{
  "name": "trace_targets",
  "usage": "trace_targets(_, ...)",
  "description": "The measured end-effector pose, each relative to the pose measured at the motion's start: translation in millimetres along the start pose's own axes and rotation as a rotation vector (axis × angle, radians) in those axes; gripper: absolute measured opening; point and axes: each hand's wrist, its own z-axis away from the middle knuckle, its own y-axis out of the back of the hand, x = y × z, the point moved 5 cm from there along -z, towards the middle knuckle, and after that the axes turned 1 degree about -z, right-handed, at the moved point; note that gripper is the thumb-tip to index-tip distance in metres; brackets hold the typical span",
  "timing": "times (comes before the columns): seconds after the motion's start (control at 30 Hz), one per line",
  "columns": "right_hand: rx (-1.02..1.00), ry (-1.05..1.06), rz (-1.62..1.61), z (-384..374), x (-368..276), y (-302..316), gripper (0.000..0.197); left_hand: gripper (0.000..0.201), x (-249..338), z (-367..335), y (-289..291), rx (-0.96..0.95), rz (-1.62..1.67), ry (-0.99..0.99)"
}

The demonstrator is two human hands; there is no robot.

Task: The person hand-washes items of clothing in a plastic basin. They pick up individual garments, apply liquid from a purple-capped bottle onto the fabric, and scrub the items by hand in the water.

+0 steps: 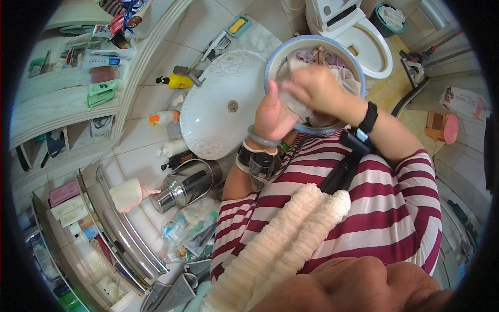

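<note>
Both my hands are over a blue-rimmed basin (pixel 269 65) that holds wet laundry (pixel 343 78), pale and lilac with a brown piece among it. A thin whitish cloth (pixel 295 105) is stretched between them. My left hand (pixel 275 117), a bangle and straps on its wrist, faces palm up with its thumb raised; its fingers are mostly hidden under the cloth. With curled fingers, slightly blurred, my right hand (pixel 319 89) grips the same cloth from above. A black band (pixel 368 120) circles that wrist.
Left of the basin is a white washbasin (pixel 208 106) with a tap (pixel 188 74). Bottles, including a yellow one (pixel 176 81), and a steel flask (pixel 182 184) stand along its edge. A toilet (pixel 371 49) is beyond the basin. Crowded shelves (pixel 67 119) line the left wall.
</note>
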Motion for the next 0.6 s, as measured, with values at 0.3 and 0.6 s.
trace_targets(0.3,0.127,-0.430,-0.703,-13.2,33.6,95.7,0.026,0.096,48.2,33.3,-29.4,-0.100,0.287,-0.055)
trace_targets(0.6,-0.341,-0.370,-0.663,-12.8,-4.8,120.7,0.020,0.126,69.8,26.8,-91.8,-0.490,-0.118,-0.099)
